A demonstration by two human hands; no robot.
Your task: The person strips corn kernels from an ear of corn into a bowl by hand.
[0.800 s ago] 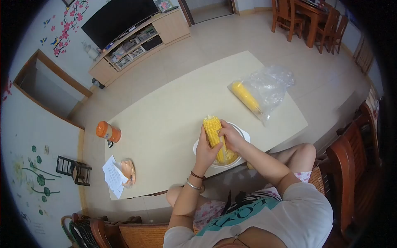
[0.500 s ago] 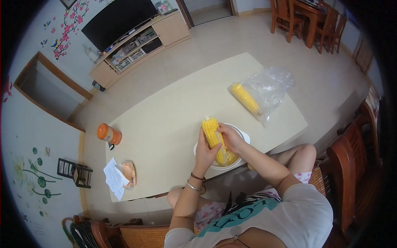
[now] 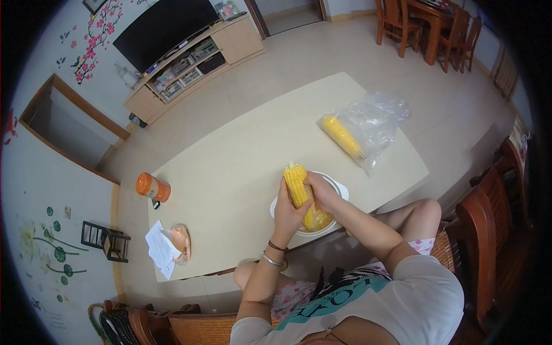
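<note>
An ear of corn (image 3: 296, 181) is held tilted over a white bowl (image 3: 343, 191), with a pale strip along its side where kernels are gone. My left hand (image 3: 289, 210) wraps round the ear from the left, its thumb across the lower part. On the other side my right hand (image 3: 322, 192) is closed against the ear, its thumb at the upper part near the bare strip. Loose yellow kernels (image 3: 323, 219) lie in the bowl below the ear.
A clear plastic bag (image 3: 379, 123) with another ear of corn (image 3: 342, 136) lies at the table's (image 3: 241, 155) far right. An orange jar (image 3: 153, 187), papers (image 3: 161, 248) and a wrapped orange-brown item (image 3: 180, 244) are along the left edge.
Both hands and the ear of corn appear slightly shifted to the right, as does the nearby scene. My grip on the ear looks much the same.
</note>
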